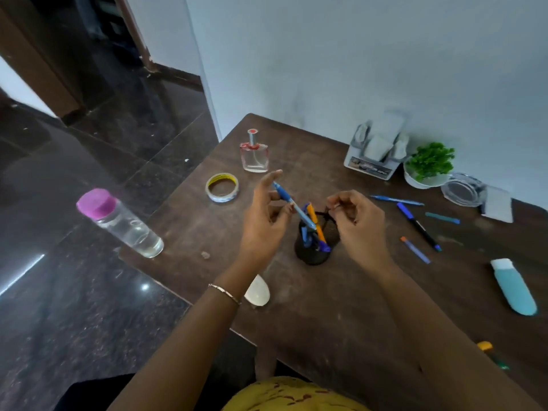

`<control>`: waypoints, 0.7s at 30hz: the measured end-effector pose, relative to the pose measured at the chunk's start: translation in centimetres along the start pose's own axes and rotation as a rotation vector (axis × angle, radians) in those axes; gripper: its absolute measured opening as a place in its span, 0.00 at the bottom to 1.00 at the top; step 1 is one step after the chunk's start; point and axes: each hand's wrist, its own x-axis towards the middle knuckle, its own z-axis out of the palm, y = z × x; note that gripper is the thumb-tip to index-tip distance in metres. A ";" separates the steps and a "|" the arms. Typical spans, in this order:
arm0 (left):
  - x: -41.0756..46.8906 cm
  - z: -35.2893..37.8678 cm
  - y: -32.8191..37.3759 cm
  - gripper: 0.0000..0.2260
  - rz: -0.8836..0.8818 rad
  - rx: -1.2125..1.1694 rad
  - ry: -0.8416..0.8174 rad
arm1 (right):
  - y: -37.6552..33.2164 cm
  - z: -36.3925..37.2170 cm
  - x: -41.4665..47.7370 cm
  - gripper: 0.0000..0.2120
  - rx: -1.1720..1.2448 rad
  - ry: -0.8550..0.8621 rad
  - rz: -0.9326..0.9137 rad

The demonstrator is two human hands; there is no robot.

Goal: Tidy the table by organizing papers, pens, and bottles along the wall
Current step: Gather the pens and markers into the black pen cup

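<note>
A black mesh pen holder (314,247) stands in the middle of the brown table (341,307), with an orange pen and blue pens inside. My left hand (264,215) pinches a blue pen (289,203) that slants down into the holder. My right hand (358,221) pinches the holder's rim. Loose pens lie to the right: a blue pen (396,200), a black marker (418,222), a teal piece (441,218) and a small blue refill (415,250). A clear bottle with a pink cap (118,222) stands at the table's left corner. A perfume bottle (254,154) stands further back.
A tape roll (222,187) lies left of my left hand. Along the wall stand a tissue holder (375,149), a potted plant (430,166), a glass ashtray (462,189) and a white pad (498,204). A teal tube (514,287) lies at right, a white oval object (258,292) near the front edge.
</note>
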 end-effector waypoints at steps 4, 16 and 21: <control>1.7 3.0 -0.9 0.24 0.054 0.235 -0.123 | 2.8 -2.4 -0.2 0.09 -0.038 0.054 0.126; 2.6 6.4 -0.9 0.15 0.148 0.867 -0.263 | 7.1 -5.4 -1.2 0.05 -0.055 0.076 0.303; 2.6 7.3 0.2 0.15 0.217 0.830 -0.180 | 9.8 -7.0 -1.0 0.04 -0.089 0.094 0.358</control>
